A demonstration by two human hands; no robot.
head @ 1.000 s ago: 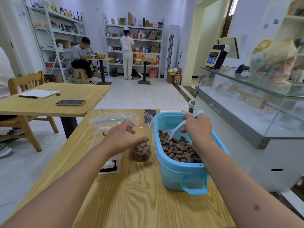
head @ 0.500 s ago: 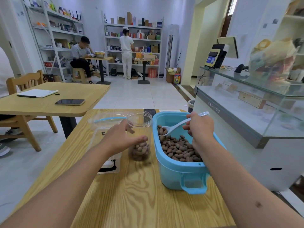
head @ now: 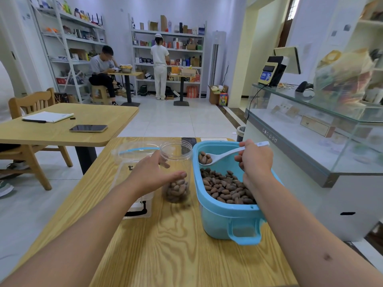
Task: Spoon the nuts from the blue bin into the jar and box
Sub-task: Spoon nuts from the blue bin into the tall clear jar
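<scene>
Shop shelves line the far wall, and up front a wooden table carries the work. On it, the left hand wraps around a clear jar, thumb across the front and fingers behind, with nuts in the jar's bottom. Just left of the jar, touching the hand, stands a clear plastic box. To the right sits the blue bin, holding a heap of nuts. The right hand curls tightly around the handle of a white spoon, whose bowl holds several nuts above the bin's far end, near the jar's mouth.
</scene>
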